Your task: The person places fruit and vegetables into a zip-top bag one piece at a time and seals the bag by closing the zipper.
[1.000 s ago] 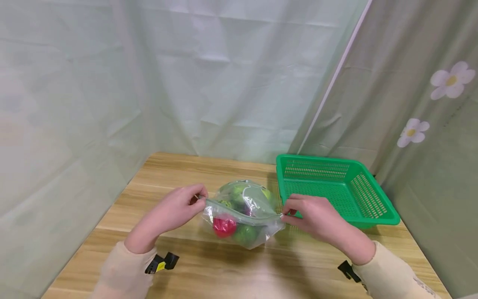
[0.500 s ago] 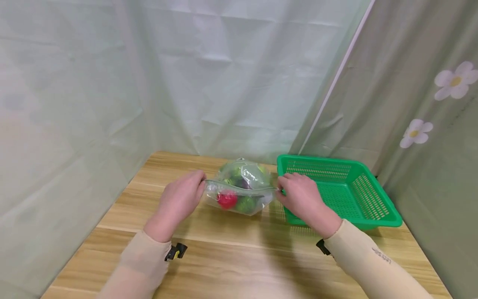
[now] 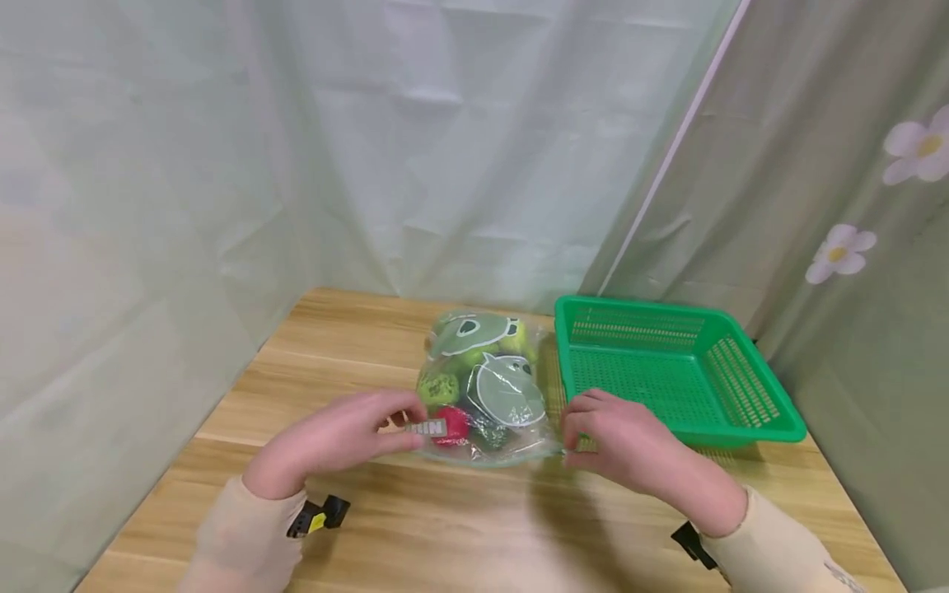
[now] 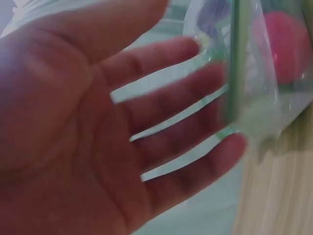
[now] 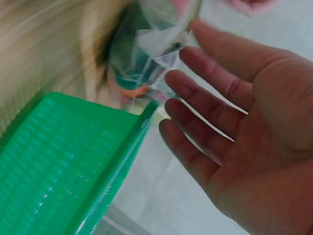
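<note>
A clear zip bag [image 3: 507, 395] with printed white-outlined animal shapes lies on the table, its mouth edge toward me. Through the plastic show a red round thing [image 3: 449, 426], a yellow-green one [image 3: 437, 388] and several darker green shapes. My left hand [image 3: 352, 435] is at the bag's near left corner, thumb apart from the fingers; in the left wrist view the fingers [image 4: 171, 125] are spread beside the zip strip [image 4: 237, 63]. At the near right corner is my right hand [image 3: 623, 432], its fingers [image 5: 205, 98] loosely extended in the right wrist view, fingertips close to the plastic.
A green plastic basket [image 3: 767, 412] with perforated sides stands right of the bag, its near left corner close to my right hand. Pale curtains [image 3: 474, 165] hang behind and beside the wooden table [image 3: 474, 543].
Both hands gripped the bag's mouth corners and raised it, moved it away from me, then came back toward me and let go. The bag now lies flatter, printed side up.
</note>
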Demonstrator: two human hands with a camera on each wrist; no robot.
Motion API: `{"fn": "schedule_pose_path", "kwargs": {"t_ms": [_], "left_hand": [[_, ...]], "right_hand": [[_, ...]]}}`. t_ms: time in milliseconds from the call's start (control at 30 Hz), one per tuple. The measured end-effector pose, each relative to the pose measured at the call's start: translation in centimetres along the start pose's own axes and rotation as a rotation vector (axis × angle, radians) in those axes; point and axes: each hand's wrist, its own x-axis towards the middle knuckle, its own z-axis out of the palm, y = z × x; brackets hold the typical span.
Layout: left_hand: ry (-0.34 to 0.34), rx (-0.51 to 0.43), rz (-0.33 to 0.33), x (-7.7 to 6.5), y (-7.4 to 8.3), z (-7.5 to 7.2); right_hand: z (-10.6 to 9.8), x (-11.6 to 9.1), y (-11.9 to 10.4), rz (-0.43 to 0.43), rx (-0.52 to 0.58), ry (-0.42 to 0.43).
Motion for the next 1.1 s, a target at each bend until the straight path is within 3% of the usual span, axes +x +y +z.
{"fn": "schedule_pose_path", "kwargs": {"t_ms": [67, 200, 400, 633, 767, 1100], "left_hand": [[0.032, 0.018, -0.001, 0.5, 0.1, 0.5], [0.083, 0.149, 0.015, 2.5, 0.5, 1.6], [0.036, 0.27, 0.021, 4.5, 0.7, 4.2], [0.017, 0.286, -0.018, 5.0, 0.7, 5.4], [-0.017, 0.292, -0.026, 4.8, 1.0, 5.5], [-0.057, 0.272, -0.025, 4.7, 1.7, 5.4]], "right_hand": [[0.2, 0.6, -0.4, -0.001, 0.012, 0.022], [1.7, 3.1, -1.2, 0.012, 0.033, 0.067], [4.9, 4.8, -2.1, 0.073, -0.016, 0.007], [5.5, 5.3, -2.8, 0.123, -0.071, 0.019], [5.0, 5.4, -3.0, 0.15, -0.09, 0.04], [4.1, 7.1, -2.8, 0.195, -0.129, -0.01]]}}
